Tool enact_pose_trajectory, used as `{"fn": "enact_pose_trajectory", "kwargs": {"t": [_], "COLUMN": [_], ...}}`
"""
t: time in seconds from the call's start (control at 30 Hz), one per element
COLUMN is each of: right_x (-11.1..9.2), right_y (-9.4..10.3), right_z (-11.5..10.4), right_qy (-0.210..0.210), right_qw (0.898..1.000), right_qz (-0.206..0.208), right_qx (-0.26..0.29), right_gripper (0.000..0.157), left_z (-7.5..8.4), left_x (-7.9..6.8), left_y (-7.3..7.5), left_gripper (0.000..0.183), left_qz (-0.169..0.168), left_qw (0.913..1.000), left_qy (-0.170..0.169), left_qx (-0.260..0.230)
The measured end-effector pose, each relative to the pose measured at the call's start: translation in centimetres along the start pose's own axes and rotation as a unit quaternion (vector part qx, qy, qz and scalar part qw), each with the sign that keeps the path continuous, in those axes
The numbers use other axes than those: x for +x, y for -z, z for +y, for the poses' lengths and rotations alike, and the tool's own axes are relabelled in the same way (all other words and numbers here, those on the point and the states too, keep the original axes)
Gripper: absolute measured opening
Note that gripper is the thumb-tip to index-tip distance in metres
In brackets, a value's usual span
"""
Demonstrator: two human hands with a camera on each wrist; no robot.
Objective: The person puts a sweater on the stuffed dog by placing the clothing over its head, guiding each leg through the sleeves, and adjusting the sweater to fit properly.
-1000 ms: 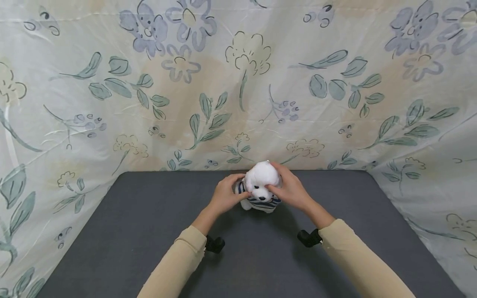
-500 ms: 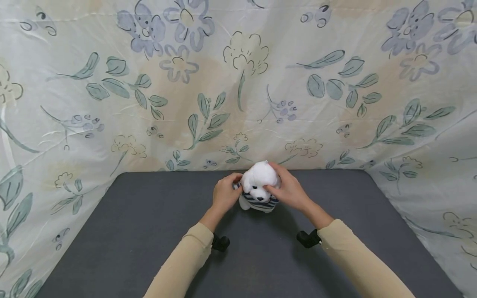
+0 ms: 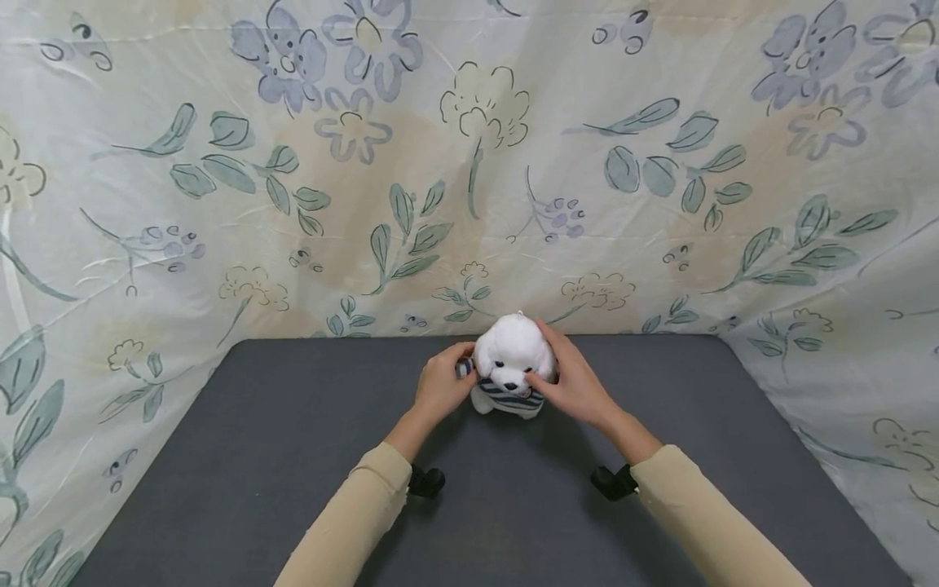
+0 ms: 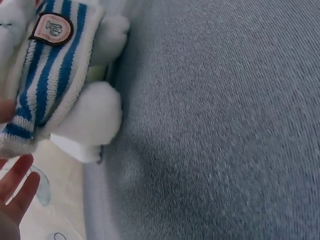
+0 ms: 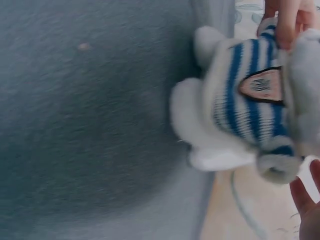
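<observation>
A white plush dog [image 3: 513, 350] in a blue-and-white striped knitted sweater [image 4: 57, 60] is upright at the table's far side, its face toward me. My left hand [image 3: 443, 383] pinches the sweater's sleeve [image 4: 17, 132], thumb in front and fingers behind. On the other side, my right hand [image 3: 575, 383] holds the dog's head, its thumb across the cheek beside the muzzle and fingers behind the head. The sweater's other sleeve [image 5: 277, 165] hangs close to the right fingers [image 5: 302, 195]. A pink patch [image 5: 262, 86] is on the sweater's chest.
The dark grey table [image 3: 506, 522] reaches back to a floral curtain [image 3: 352, 204], which rises just behind the dog and continues down both sides. Black wrist mounts [image 3: 612, 483] protrude from under the beige sleeves [image 3: 352, 509].
My left hand has moved from the dog's front side to its sweater sleeve. The dog's head, tilted and turned before, now sits straighter, and my right thumb has slid lower on its face.
</observation>
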State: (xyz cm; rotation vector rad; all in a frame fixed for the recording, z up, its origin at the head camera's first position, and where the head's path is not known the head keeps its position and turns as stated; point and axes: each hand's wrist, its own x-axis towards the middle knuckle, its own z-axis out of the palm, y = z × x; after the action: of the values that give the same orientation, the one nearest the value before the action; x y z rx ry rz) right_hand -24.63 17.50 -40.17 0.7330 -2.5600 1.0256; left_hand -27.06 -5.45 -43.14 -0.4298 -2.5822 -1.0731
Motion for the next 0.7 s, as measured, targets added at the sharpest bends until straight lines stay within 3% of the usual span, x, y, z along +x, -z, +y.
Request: {"fn": "enact_pose_trajectory", "kwargs": {"t": [0.17, 0.3, 0.5, 0.7], "right_x": [-1.3, -1.8, -1.6, -0.9], "right_y": [-0.6, -1.4, -3.2, -4.9], "right_z": [1.4, 2.2, 2.5, 2.1], "right_qy": [-0.01, -0.013, -0.024, -0.094], "right_qw": [1.0, 1.0, 0.998, 0.992], "right_qz": [-0.004, -0.004, 0.013, 0.074], "right_qx": [0.001, 0.016, 0.049, 0.044], "right_gripper": [0.09, 0.093, 0.079, 0.075], "left_z": [-0.1, 0.0, 0.3, 0.6], "left_x": [-0.3, -0.4, -0.5, -0.5], "left_y": [0.1, -0.3, -1.4, -2.2], "left_gripper": [0.062, 0.074, 0.072, 0.067], "left_qz": [-0.047, -0.06, -0.038, 0.012], "left_qw": [0.9987, 0.9973, 0.9981, 0.9987], "left_qy": [-0.018, -0.038, -0.027, -0.008], "left_qx": [-0.004, -0.019, -0.039, -0.048]}}
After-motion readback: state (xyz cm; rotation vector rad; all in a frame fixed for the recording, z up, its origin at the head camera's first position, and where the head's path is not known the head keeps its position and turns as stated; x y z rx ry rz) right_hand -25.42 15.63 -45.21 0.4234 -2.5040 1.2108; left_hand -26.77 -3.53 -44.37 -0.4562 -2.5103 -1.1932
